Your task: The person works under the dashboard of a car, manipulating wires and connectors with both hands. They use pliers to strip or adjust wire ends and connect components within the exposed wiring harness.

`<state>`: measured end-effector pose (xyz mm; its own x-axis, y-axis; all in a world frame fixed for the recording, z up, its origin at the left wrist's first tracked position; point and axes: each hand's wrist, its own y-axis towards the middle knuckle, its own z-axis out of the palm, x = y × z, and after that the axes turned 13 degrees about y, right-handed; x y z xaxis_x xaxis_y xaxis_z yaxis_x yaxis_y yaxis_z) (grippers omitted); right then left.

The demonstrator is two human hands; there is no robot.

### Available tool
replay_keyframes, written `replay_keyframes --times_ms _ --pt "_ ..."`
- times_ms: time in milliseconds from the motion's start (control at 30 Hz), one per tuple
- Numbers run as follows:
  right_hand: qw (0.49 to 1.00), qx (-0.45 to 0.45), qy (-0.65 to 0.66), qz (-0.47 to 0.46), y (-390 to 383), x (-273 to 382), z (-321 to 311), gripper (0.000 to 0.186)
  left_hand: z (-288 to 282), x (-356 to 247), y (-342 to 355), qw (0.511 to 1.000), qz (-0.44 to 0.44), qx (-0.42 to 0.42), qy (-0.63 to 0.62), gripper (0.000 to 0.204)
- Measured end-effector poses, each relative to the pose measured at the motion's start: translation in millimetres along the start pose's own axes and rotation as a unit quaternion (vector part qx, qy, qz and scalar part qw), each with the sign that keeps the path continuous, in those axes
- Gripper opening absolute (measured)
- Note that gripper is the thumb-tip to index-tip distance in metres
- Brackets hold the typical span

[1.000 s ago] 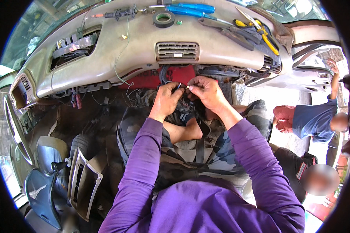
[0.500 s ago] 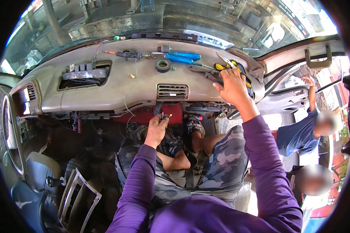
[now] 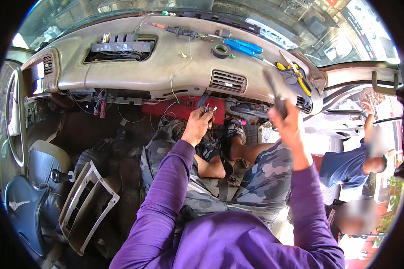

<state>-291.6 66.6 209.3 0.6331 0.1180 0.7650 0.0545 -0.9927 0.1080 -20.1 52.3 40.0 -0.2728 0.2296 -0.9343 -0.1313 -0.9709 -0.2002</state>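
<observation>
- One dashboard (image 3: 130,81)
- Two hands in front of the dashboard: left hand (image 3: 196,125), right hand (image 3: 287,127)
- One dark, blurred tool (image 3: 280,106) before the dashboard's right part
- Two blue-handled screwdrivers (image 3: 249,45) on the dashboard
- One tape roll (image 3: 215,53) on the dashboard
- Three air vents (image 3: 228,81) along the dashboard
- One gear lever (image 3: 56,175), near side of the dashboard
- Two other people (image 3: 345,168), right of the dashboard
</observation>
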Motion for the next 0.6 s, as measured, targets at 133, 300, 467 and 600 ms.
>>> replay_keyframes --times_ms 133,300,467,600 --pt "0.984 0.087 -0.099 -0.119 -57 -17 61 0.029 3 -7 1 1.000 0.006 -0.017 0.009 0.008" --pt "0.973 0.028 -0.199 -0.116 -56 -51 91 0.028 10 -3 1 0.999 0.016 -0.019 0.045 0.011" --pt "0.969 0.018 -0.220 -0.111 -50 -61 102 0.033 10 2 0 0.998 0.024 0.003 0.050 0.012" --pt "0.970 0.015 -0.219 -0.108 -51 -64 102 0.038 12 4 1 0.998 0.036 0.016 0.057 0.013"
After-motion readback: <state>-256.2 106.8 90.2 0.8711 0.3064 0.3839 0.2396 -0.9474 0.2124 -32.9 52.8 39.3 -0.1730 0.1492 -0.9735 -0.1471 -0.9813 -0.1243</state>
